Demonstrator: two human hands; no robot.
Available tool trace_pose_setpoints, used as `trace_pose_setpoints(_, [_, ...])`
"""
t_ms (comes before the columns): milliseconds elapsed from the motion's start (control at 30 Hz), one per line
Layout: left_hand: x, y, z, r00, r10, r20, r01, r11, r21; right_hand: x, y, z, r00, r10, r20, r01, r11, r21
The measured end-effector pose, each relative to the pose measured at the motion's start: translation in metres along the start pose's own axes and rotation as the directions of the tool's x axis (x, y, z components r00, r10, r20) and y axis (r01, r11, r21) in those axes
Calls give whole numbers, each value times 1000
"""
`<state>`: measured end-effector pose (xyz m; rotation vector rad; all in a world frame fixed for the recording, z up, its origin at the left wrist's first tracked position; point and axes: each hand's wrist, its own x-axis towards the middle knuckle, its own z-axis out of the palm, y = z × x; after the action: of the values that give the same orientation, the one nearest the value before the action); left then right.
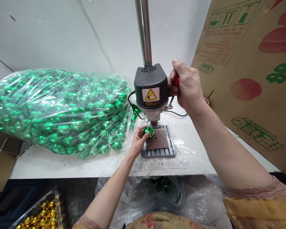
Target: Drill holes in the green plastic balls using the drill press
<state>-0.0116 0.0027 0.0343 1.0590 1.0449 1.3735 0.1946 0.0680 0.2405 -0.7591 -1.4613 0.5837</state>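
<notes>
Pinched in the fingers of my left hand (pixel 139 139) is a shiny green faceted ball (pixel 149 131), just below the head of a small bench drill press (pixel 150 84). The drill bit is hidden from me. My right hand (pixel 187 82) is wrapped round the red knob (pixel 176 81) of the drill's feed lever, at the right of the dark motor housing. Under the ball lies a brown square board (pixel 160 140) with a small hole, resting on the slotted grey drill base (pixel 173 152). Dark shavings are scattered over both.
At the left on the white table (pixel 50 167) lies a large clear bag of green faceted balls (pixel 62 111). A tall printed cardboard box (pixel 248 73) stands at the right. Clear plastic sheeting (pixel 193 197) hangs over the front edge. Below left is a bin of gold balls (pixel 44 213).
</notes>
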Motion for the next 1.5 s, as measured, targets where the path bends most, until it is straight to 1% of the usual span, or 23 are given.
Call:
trace_pose_setpoints(67, [3, -3, 0, 1000, 11, 28, -12, 999, 30, 1, 2, 0, 994, 106, 20, -108, 975, 195])
trace_pose_setpoints(100, [4, -5, 0, 999, 16, 45, -18, 999, 47, 2, 3, 0, 991, 131, 31, -134, 952, 276])
trace_pose_setpoints(167, [6, -9, 0, 996, 30, 85, -38, 995, 92, 4, 5, 0, 991, 124, 52, -134, 918, 373])
trace_pose_setpoints(233, [7, -12, -1, 992, 49, 116, -64, 989, 134, 5, 7, 0, 991, 119, 62, -135, 895, 424])
trace_pose_setpoints(333, [8, -17, -1, 987, 73, 143, -97, 981, 169, 7, 10, -1, 990, 122, 76, -143, 889, 436])
trace_pose_setpoints(433, [10, -19, -2, 981, 95, 168, -129, 971, 202, 7, 12, -3, 989, 111, 98, -142, 902, 409])
trace_pose_setpoints(533, [11, -22, -2, 975, 118, 187, -159, 961, 226, 9, 14, -3, 986, 127, 108, -158, 915, 371])
trace_pose_setpoints(667, [12, -26, -4, 973, 135, 189, -185, 943, 278, 11, 13, -3, 982, 150, 114, -179, 927, 328])
trace_pose_setpoints(800, [7, -29, -4, 973, 141, 184, -201, 910, 363, 11, 7, -2, 978, 179, 105, -205, 911, 358])
trace_pose_setpoints(900, [3, -29, 0, 969, 148, 198, -216, 896, 388, 8, -1, 0, 975, 211, 75, -223, 893, 390])
trace_pose_setpoints(1033, [-1, -29, 6, 963, 130, 236, -211, 908, 361, 3, -10, 4, 960, 280, 2, -258, 880, 398])
trace_pose_setpoints(1167, [-3, -29, 7, 967, 121, 225, -199, 909, 365, 2, -6, 5, 970, 242, -16, -217, 892, 396])
trace_pose_setpoints(1300, [-2, -30, 6, 966, 126, 226, -202, 914, 351, -4, -4, 4, 991, 129, -30, -110, 927, 358])
trace_pose_setpoints(1400, [-2, -31, 5, 965, 119, 235, -199, 915, 352, -18, -12, 7, 994, 53, -95, -19, 945, 327])
trace_pose_setpoints(1500, [-3, -32, 5, 966, 113, 235, -192, 917, 349, -38, -22, 10, 989, 4, -148, 42, 952, 304])
